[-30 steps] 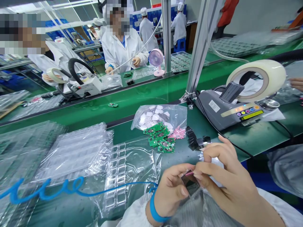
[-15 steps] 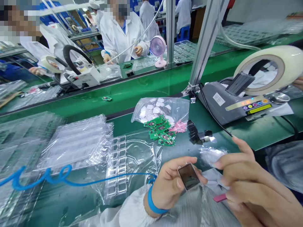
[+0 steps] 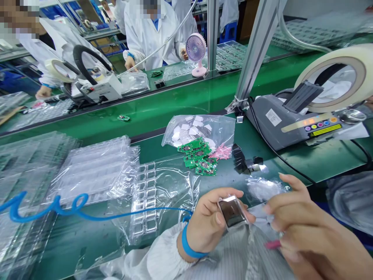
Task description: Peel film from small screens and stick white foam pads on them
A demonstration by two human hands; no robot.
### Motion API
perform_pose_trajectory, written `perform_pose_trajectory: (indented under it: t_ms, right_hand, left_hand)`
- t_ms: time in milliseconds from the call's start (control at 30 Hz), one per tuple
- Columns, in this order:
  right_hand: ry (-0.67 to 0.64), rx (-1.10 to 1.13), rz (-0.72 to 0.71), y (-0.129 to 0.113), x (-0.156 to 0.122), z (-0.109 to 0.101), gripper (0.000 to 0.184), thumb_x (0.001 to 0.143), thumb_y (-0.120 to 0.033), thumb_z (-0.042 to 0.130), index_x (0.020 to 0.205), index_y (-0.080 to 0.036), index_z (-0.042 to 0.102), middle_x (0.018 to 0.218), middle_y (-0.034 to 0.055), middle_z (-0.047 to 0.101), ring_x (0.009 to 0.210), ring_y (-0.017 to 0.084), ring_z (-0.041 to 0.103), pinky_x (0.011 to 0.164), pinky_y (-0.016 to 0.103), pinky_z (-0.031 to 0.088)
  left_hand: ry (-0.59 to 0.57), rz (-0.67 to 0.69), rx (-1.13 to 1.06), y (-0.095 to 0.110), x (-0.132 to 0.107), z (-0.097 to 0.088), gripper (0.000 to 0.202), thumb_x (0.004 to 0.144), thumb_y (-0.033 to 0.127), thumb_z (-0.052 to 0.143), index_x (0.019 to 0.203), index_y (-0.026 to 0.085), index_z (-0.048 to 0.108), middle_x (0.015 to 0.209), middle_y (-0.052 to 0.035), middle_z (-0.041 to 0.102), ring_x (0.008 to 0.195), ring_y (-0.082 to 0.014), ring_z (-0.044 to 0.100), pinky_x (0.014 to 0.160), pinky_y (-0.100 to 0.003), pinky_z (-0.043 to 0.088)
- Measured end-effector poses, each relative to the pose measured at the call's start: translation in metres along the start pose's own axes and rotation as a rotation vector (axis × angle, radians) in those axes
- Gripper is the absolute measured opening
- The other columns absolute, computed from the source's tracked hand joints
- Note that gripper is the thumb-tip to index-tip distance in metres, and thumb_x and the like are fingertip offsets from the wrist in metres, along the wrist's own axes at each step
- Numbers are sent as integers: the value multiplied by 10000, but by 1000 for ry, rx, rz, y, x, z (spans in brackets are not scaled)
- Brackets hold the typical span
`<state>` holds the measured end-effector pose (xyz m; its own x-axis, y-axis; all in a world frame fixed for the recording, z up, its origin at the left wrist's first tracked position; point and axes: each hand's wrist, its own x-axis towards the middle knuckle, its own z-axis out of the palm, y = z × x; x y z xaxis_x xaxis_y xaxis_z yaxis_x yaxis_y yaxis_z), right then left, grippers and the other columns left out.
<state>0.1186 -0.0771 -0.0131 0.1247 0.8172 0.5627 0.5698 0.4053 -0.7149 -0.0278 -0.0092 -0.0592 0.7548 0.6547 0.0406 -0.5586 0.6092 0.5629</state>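
Held by its edges between the thumb and fingers of my left hand (image 3: 208, 221) is a small square display screen (image 3: 232, 212), dark and glossy, in a clear frame. A blue wrist strap (image 3: 189, 245) circles that wrist. To the right, my right hand (image 3: 311, 229) is curled, index finger raised, with a thin pink strip-like piece (image 3: 272, 244) sticking out from its fingers; the rest of the piece is hidden. Beyond the hands lie green circuit boards (image 3: 201, 157) in a loose pile, pink tabs (image 3: 222, 151) and black square pieces (image 3: 240, 159).
A tape dispenser (image 3: 276, 120) with a large roll stands at right behind a black cable. Clear plastic trays (image 3: 93, 167) are stacked at left. A bag of white pieces (image 3: 186, 130) lies mid-table. A blue coiled cord (image 3: 116, 215) runs to my wrist. Co-workers sit across.
The screen in my left hand has tilted slightly and now catches more light. My right hand has shifted a little, its index finger slightly left. The whole view has moved a bit.
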Motion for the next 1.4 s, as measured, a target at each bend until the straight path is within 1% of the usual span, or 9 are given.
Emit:
perform_pose_trajectory:
  t_ms: [100, 200, 333, 600, 833, 1000, 1167, 1267, 1400]
  right_hand:
    - [18, -29, 53, 28, 0, 10, 111, 826, -115, 481, 775, -210, 505, 726, 2, 543, 715, 156, 557, 864, 406, 404]
    - [-195, -255, 201, 70, -6, 31, 116, 855, -159, 481, 761, -205, 531, 755, 25, 544, 710, 165, 519, 643, 310, 397]
    - [-319, -476, 190, 99, -16, 50, 214, 846, -152, 438, 695, -191, 586, 718, 55, 549, 703, 199, 500, 635, 346, 344]
    - [-275, -146, -104, 23, 13, 6, 223, 896, -326, 488, 1082, -203, 499, 981, 61, 555, 943, 199, 512, 924, 424, 326]
    - [-310, -128, -176, 27, 9, 19, 336, 873, -371, 549, 1162, -216, 475, 1075, 67, 563, 1021, 192, 515, 1059, 483, 117]
    - [-164, 605, 373, 43, -3, 39, 517, 786, -543, 593, 1209, -289, 439, 1237, 55, 503, 1178, 213, 449, 1034, 401, 288]
    - [-34, 1484, 1124, 53, -1, 76, 492, 811, -579, 522, 1104, -184, 512, 1042, 90, 612, 937, 178, 596, 865, 323, 440]
    - [36, 1713, 1268, 52, 8, 91, 439, 828, -528, 524, 1017, -134, 565, 875, 67, 641, 792, 147, 618, 757, 270, 464]
    - [126, 1816, 1356, 50, 17, 99, 403, 882, -470, 457, 943, -102, 609, 781, 57, 648, 714, 133, 623, 715, 255, 471]
  left_hand:
    - [10, 9, -7, 2, -1, -1, 399, 745, 413, 653, 1062, 172, 635, 786, -19, 735, 766, -93, 626, 731, -206, 465]
    - [16, 37, -1, 5, -4, -4, 392, 753, 400, 650, 1074, 176, 631, 790, -9, 729, 753, -81, 627, 727, -189, 453]
    - [29, 44, 24, 7, -5, -7, 398, 747, 409, 652, 1082, 194, 633, 791, -6, 717, 773, -92, 626, 734, -200, 450]
    - [95, -43, 110, 6, -2, -5, 399, 693, 413, 698, 1042, 222, 665, 715, 6, 690, 691, -81, 604, 654, -178, 432]
    - [141, -90, 191, 4, -1, -5, 363, 653, 448, 717, 919, 201, 688, 671, 6, 630, 614, -86, 557, 579, -195, 403]
    - [294, -89, 523, 16, 4, -12, 467, 675, 475, 687, 1024, 180, 590, 678, -5, 607, 649, -130, 554, 606, -246, 406]
    - [383, 212, 1626, 37, 4, -12, 219, 707, 271, 675, 868, 223, 535, 735, 10, 620, 673, -161, 534, 728, -362, 402]
    - [228, 485, 2099, 40, 3, -4, 194, 722, 222, 656, 891, 225, 561, 786, 0, 681, 727, -195, 553, 884, -478, 307]
    - [160, 359, 2217, 34, 11, -5, 155, 757, 207, 617, 910, 225, 602, 802, 1, 715, 779, -224, 566, 942, -531, 248]
